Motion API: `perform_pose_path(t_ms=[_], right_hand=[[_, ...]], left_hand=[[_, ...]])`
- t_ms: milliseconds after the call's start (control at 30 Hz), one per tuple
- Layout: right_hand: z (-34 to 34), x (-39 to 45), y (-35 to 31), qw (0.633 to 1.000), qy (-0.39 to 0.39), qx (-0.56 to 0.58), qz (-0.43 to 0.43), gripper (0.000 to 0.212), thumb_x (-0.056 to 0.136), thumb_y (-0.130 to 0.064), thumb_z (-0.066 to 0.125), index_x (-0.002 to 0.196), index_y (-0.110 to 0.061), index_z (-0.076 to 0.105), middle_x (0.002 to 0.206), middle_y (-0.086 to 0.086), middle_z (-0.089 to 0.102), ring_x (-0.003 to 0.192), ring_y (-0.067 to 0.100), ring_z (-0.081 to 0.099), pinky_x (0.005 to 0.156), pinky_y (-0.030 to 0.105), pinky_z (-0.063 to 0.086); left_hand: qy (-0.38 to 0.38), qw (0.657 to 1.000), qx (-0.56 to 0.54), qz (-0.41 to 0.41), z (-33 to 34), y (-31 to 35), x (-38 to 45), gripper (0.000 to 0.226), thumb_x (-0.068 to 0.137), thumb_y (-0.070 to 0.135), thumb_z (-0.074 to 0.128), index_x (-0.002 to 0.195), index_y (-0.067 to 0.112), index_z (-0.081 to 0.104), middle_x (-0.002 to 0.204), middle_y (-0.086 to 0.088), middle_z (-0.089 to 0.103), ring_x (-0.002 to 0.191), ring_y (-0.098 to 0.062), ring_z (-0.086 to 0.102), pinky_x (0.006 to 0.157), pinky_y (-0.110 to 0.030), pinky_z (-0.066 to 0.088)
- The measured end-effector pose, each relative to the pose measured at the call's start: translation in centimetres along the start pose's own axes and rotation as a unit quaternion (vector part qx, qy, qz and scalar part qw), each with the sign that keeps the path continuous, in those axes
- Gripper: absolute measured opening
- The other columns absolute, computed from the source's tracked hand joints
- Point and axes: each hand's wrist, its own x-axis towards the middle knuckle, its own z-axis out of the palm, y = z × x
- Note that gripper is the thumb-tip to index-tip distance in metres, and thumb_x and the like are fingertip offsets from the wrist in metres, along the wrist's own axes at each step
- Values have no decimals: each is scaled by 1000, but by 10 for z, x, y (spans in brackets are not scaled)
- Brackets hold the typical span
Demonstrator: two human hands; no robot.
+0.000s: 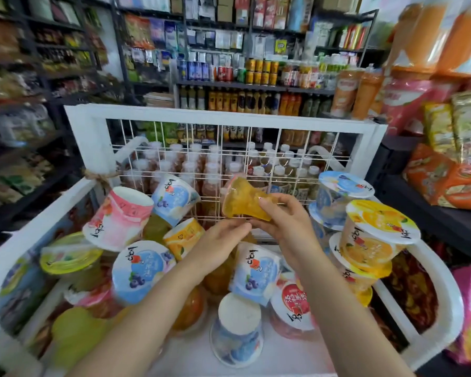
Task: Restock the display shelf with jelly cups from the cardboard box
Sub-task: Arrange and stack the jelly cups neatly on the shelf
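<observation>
Centrally, a clear orange jelly cup (242,198) lies on its side in mid-air above the white display shelf (220,115). The right hand (283,221) has its grip clamped round the cup; the left hand (223,240) touches its lower edge with loosely extended fingers. Blue, pink and orange-lidded cups crowd below, and a wire grid (229,159) stands just behind.
</observation>
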Motion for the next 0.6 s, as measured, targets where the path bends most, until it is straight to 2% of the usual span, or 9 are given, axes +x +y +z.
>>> perform_pose_path(t_ms=[67,133,167,233,300,400,500,600], right_hand=[[12,-4,2,999,-37,17,7,29,88,-11,71,111,-4,54,110,21,66,93,27,72,79,37,60],[27,-8,5,996,-81,35,13,25,90,-8,67,110,-5,52,109,23,65,95,29,71,81,37,60],[34,-9,7,994,-101,36,14,24,91,-6,66,110,-6,51,109,24,64,95,29,70,82,38,60],[48,-12,11,991,-132,0,14,24,90,-5,66,108,-6,51,112,23,64,96,31,69,83,41,60],[63,-15,14,982,-163,-92,-1,30,87,-7,71,111,-9,53,114,21,65,95,30,69,84,44,59],[86,-23,20,952,-210,-217,-43,47,78,-5,80,116,-7,53,112,22,64,96,27,67,84,39,58],[93,-30,27,931,-251,-256,-71,48,75,-6,83,114,-9,55,107,9,70,100,18,68,84,29,56],[82,-39,31,929,-291,-227,-39,65,72,-14,86,127,-8,51,119,7,68,109,17,67,87,28,55]], left_hand=[[18,996,-83,-9,-2,6,-6,25,95,46,58,111,28,65,113,2,72,105,-12,68,93,-28,50],[61,981,-186,7,-11,17,-18,24,101,31,50,112,13,62,105,-9,73,95,-20,70,82,-27,55],[85,972,-217,16,-19,20,-23,26,102,29,49,112,9,63,100,-8,74,91,-20,71,79,-26,57],[128,968,-212,38,-35,20,-32,30,101,33,54,111,8,66,99,-6,76,93,-19,73,81,-28,59],[166,964,-200,52,-50,19,-42,30,97,34,60,110,7,66,102,-8,75,96,-23,72,84,-34,59],[225,960,-147,77,-70,15,-58,28,91,31,69,108,10,66,103,-4,74,100,-21,70,85,-35,58],[219,966,-95,102,-83,10,-79,38,77,38,76,108,17,67,103,2,75,100,-12,70,84,-28,56],[211,968,-55,122,-89,-5,-94,48,72,37,85,114,28,66,110,10,73,105,-8,68,88,-26,54]])
